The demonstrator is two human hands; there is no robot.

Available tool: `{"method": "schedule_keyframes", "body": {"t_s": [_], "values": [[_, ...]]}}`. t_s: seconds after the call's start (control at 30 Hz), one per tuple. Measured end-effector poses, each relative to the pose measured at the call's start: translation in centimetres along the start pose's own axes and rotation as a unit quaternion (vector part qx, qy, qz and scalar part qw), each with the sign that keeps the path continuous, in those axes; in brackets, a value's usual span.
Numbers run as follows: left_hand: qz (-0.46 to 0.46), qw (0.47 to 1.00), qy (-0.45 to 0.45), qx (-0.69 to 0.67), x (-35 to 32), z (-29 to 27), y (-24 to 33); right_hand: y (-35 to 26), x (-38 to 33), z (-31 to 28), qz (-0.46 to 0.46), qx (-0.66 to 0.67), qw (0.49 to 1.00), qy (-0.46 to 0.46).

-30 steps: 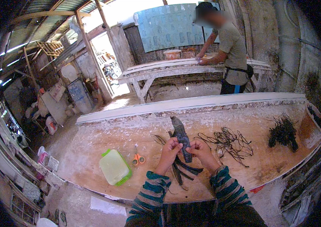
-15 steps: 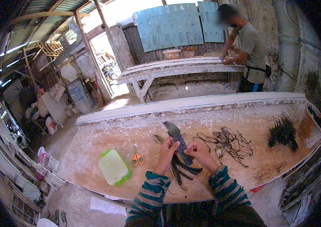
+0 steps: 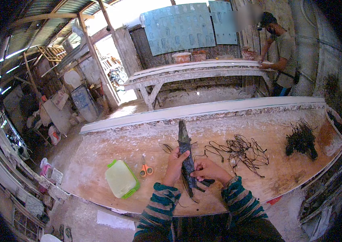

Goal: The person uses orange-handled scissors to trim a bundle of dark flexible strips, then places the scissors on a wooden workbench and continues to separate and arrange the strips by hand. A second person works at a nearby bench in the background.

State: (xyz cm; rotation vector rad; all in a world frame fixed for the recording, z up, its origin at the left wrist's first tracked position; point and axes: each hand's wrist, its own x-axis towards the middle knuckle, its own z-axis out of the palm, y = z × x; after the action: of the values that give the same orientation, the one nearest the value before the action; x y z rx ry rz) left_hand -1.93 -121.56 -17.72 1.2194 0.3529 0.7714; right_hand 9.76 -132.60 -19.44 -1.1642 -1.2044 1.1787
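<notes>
A long, dark, flat strip of flexible material (image 3: 184, 137) points away from me over the middle of the wooden table. My left hand (image 3: 173, 166) is closed around its left side, thumb on top. Lower down, my right hand (image 3: 211, 171) pinches the strip's right edge between thumb and fingers. Beneath and beside it lie narrower black strips (image 3: 207, 182), partly hidden by the held piece and my right hand. Orange-handled scissors (image 3: 146, 171) rest left of my left hand. To my right hand's right spreads a loose tangle of thin black cords (image 3: 241, 155).
A pale box with green clips (image 3: 121, 179) sits on the table's left. A black stringy bundle (image 3: 301, 141) and a whitish-brown bucket (image 3: 332, 137) are at the right. A long white strip (image 3: 203, 111) borders the far edge. Beyond, a co-worker (image 3: 282, 54) leans over another bench (image 3: 195, 72).
The dark strip has swung from slanting to nearly straight away from me, covering more of the narrow strips. My right hand has moved slightly down. The co-worker has shifted right along the far bench.
</notes>
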Motion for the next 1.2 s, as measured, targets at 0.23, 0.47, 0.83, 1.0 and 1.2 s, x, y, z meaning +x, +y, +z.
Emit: {"method": "schedule_keyframes", "body": {"t_s": [0.23,0.47,0.83,1.0,1.2], "values": [[-0.007,0.998,-0.065,0.007,0.0,0.2,-0.5,-0.2,0.2,-0.3,-0.056,-0.015,0.979,0.194],[0.002,0.99,-0.135,0.037,-0.7,1.3,-0.1,-0.6,0.2,-0.8,-0.092,0.079,0.96,0.253],[-0.038,0.995,-0.088,0.032,-0.8,1.2,-0.4,0.1,0.2,-0.7,-0.117,-0.016,0.961,0.25],[-0.026,0.994,-0.091,0.055,-0.6,1.0,-0.6,0.7,0.4,-0.9,-0.125,-0.066,0.955,0.261],[-0.031,0.992,-0.09,0.085,-0.6,0.9,-0.1,0.5,0.4,-1.1,-0.092,-0.101,0.949,0.285]]}}
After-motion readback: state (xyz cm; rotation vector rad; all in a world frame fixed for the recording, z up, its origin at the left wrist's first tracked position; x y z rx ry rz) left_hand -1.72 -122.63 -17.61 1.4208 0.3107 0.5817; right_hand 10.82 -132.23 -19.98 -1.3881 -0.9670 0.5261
